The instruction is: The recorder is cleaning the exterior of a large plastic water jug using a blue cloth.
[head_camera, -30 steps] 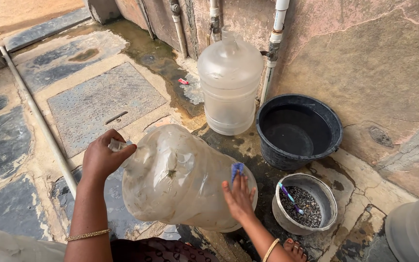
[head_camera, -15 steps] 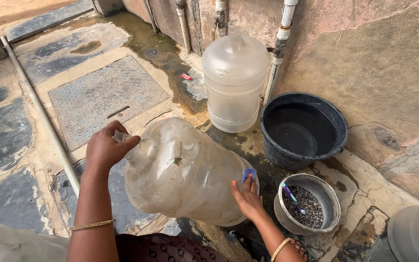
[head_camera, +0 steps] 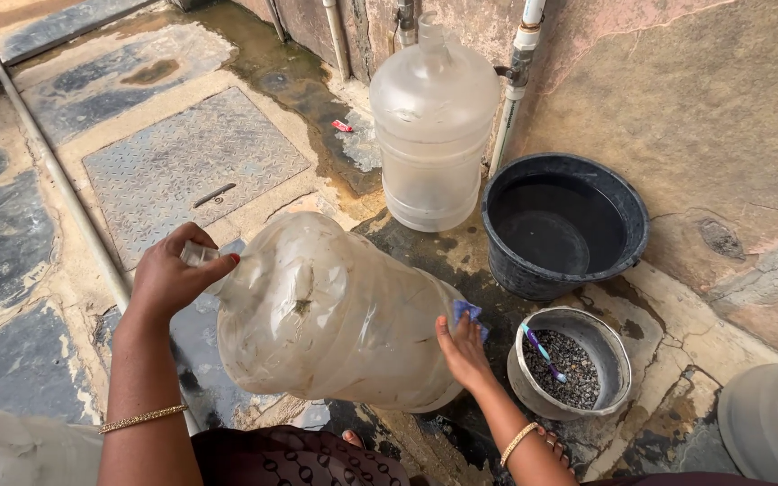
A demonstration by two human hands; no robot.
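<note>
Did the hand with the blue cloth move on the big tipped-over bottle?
Cannot tell. The right hand with the blue cloth sits at the bottle's lower end beside the small bowl, about as before; the camera itself shifted.

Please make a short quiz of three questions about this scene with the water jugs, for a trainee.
1. True or false: the tilted jug stands upright on the ground.
2. Which hand presses the blue scrub pad against the jug?
A. left hand
B. right hand
C. neither
3. Fill in: the toothbrush lies in the small grey ____ of gravel.

Key:
1. False. It lies tilted on its side; the left hand grips its neck.
2. B.
3. Bowl. It sits in front of the black tub; the upright jug stands to the tub's left.
</note>
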